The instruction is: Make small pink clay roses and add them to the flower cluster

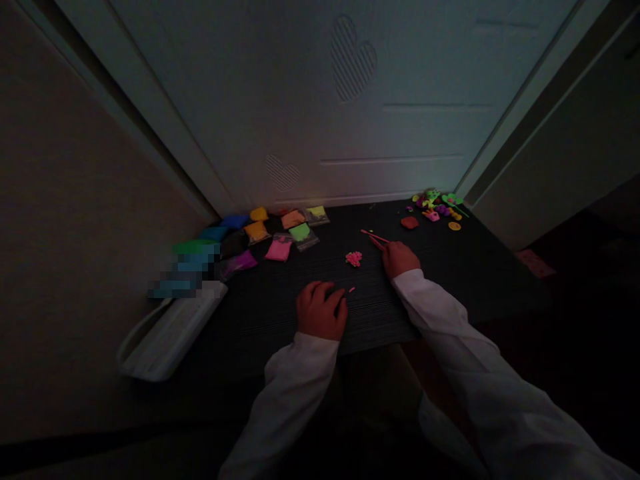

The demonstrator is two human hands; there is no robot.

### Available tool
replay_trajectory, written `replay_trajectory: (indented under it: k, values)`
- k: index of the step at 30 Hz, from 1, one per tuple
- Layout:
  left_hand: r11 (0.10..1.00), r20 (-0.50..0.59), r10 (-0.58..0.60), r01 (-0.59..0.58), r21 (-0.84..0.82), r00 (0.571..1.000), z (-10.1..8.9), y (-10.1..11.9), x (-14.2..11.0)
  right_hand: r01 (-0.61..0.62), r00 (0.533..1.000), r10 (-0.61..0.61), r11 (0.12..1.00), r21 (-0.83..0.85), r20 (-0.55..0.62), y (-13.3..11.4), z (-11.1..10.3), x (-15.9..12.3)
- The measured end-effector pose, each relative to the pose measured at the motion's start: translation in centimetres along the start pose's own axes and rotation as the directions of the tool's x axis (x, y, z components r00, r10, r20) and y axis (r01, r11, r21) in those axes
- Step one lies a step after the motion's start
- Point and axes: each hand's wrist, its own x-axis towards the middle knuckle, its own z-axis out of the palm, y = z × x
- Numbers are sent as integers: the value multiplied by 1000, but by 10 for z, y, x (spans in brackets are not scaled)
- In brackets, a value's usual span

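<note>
The right hand (401, 259) is gripping a thin pink stick (375, 236) between pinched fingers, the tip pointing leftward. The left hand (321, 312) is resting palm down on the dark table (270, 300), fingers loosely bent and spread, holding nothing visible. A pink cluster (354, 259) is lying between the hands; a small pink piece (352, 289) is lying just beside the left hand.
</note>
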Motion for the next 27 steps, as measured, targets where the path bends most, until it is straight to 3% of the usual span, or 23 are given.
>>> replay_trajectory:
  k: [4, 7, 8, 11, 13, 21, 27]
  values:
    - [1000, 45, 12, -13, 2, 999, -2, 0, -1, -49, 999, 49, 998, 37, 15, 0, -5, -14]
    - [1000, 64, 0, 0, -4, 998, -4, 2, 0, -39, 999, 37, 996, 78, 29, -5, -13, -42]
    - [1000, 71, 0, 1, -5, 997, -5, 3, 0, -16, 999, 13, 994, 104, 32, -7, -16, -54]
    - [1000, 100, 21, -21, -9, 995, -4, 5, 1, 209, 975, -223, 926, 314, 11, -14, -20, -84]
    - [999, 105, 35, -34, -10, 994, -2, 4, 1, 266, 957, -290, 905, 332, 22, -18, -20, -95]
    - [1000, 23, 10, -9, -28, 1000, 5, -2, -1, 389, 911, -400, 914, 116, 98, -23, -15, -96]
    - [999, 10, 6, -6, -38, 1000, 7, -5, -1, 428, 890, -437, 899, 90, 133, -24, -18, -96]
